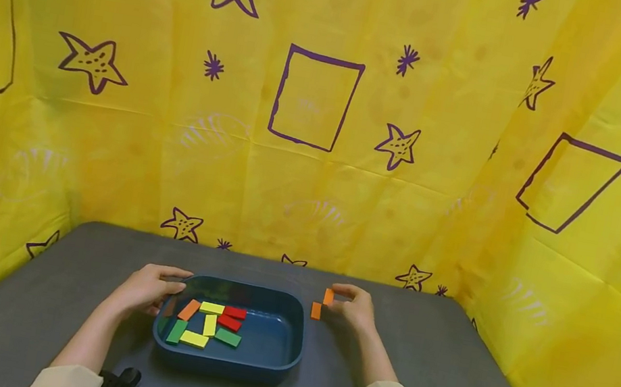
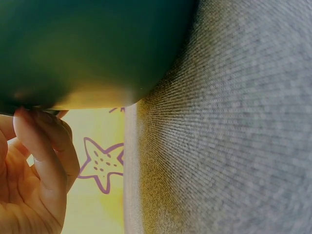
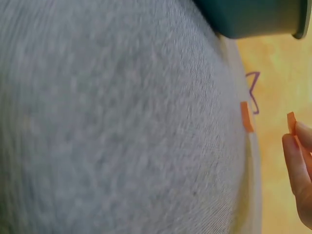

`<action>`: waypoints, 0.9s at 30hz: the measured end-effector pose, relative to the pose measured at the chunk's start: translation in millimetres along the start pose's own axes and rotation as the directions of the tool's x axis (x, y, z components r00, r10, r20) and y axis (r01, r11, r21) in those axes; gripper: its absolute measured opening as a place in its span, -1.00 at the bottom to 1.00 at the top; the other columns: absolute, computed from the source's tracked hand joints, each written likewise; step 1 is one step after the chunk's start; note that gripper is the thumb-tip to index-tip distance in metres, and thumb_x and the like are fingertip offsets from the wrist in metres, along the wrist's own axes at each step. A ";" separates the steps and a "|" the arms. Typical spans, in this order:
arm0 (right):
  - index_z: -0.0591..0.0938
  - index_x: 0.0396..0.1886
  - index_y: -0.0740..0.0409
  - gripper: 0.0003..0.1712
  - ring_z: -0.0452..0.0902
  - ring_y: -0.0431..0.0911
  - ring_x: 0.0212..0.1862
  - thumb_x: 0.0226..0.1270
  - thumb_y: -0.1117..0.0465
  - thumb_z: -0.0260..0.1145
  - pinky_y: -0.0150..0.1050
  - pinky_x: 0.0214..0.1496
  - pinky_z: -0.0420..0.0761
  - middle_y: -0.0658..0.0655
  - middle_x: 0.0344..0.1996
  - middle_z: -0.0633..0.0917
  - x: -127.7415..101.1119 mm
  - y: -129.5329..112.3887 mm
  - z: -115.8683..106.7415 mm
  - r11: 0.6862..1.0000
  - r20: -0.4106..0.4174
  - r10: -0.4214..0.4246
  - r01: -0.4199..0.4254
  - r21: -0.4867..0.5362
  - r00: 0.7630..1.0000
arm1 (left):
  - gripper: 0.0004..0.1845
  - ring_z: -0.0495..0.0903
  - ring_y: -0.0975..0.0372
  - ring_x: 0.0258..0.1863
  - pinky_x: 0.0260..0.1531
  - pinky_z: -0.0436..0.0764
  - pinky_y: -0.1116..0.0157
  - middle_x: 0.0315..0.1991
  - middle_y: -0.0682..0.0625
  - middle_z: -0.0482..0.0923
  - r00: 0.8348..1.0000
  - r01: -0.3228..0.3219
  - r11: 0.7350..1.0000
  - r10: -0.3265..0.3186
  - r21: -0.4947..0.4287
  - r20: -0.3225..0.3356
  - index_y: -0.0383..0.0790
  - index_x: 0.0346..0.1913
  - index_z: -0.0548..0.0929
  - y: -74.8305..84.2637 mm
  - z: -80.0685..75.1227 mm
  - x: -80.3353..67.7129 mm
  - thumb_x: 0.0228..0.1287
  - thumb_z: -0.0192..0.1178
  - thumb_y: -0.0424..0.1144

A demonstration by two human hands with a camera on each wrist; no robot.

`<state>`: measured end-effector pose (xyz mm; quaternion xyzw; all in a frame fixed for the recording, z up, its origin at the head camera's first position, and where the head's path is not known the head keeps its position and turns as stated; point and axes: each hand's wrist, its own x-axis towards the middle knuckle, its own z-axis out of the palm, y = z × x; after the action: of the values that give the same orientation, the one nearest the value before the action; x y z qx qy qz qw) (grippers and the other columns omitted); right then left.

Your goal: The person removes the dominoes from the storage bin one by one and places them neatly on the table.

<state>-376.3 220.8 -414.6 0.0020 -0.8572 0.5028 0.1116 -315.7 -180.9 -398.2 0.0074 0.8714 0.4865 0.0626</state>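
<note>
From my remote post I see the left hand [image 1: 147, 287] gripping the rim of a smooth, round-cornered dark-blue bin [image 1: 222, 366], fingers bent. Inside, mostly leftward: flat rectangular blocks [image 1: 210, 325], orange, yellow, red, green. Right of the bin, a loose orange block [image 1: 316, 311] lies on the grey, finely textured table [image 1: 425, 356]. Beside it, raised, I've a thin held orange block [image 1: 328, 296], pinched by the right hand [image 1: 354, 308], fingertips only block-width apart.
</note>
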 end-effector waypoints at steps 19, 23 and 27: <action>0.75 -0.09 0.28 -0.53 0.65 0.02 -0.08 -0.12 0.54 0.45 -0.27 -0.12 0.65 0.28 -0.06 0.76 -3.7 17.5 -0.5 0.988 0.063 0.048 -0.038 -0.150 0.997 | -0.50 0.26 0.25 -0.70 -0.60 0.49 0.35 -0.68 0.06 0.22 1.000 -0.002 1.000 0.002 0.004 -0.005 -0.29 0.36 0.46 -1.3 1.3 2.2 0.42 0.11 -0.21; 0.76 -0.10 0.26 -0.54 0.64 0.00 -0.10 -0.12 0.53 0.46 -0.27 -0.16 0.64 0.27 -0.06 0.76 -2.3 18.3 0.1 0.986 0.058 0.043 -0.033 -0.165 0.997 | -0.50 0.26 0.25 -0.70 -0.60 0.50 0.35 -0.68 0.06 0.22 1.000 -0.005 1.000 0.005 0.003 -0.007 -0.29 0.36 0.46 -1.6 0.7 1.4 0.42 0.11 -0.21; 0.75 -0.10 0.28 -0.54 0.67 0.02 -0.10 -0.11 0.54 0.45 -0.28 -0.19 0.65 0.29 -0.07 0.76 -1.4 19.3 -0.3 0.987 0.064 0.040 -0.030 -0.156 0.997 | -0.50 0.25 0.25 -0.70 -0.60 0.50 0.35 -0.68 0.05 0.22 1.000 0.001 1.000 -0.001 0.002 -0.007 -0.29 0.36 0.45 -1.5 0.4 1.4 0.42 0.11 -0.21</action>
<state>-377.1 230.5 -431.4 -0.0049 -0.8968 0.4362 0.0737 -317.0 -181.3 -399.8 0.0054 0.8721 0.4856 0.0597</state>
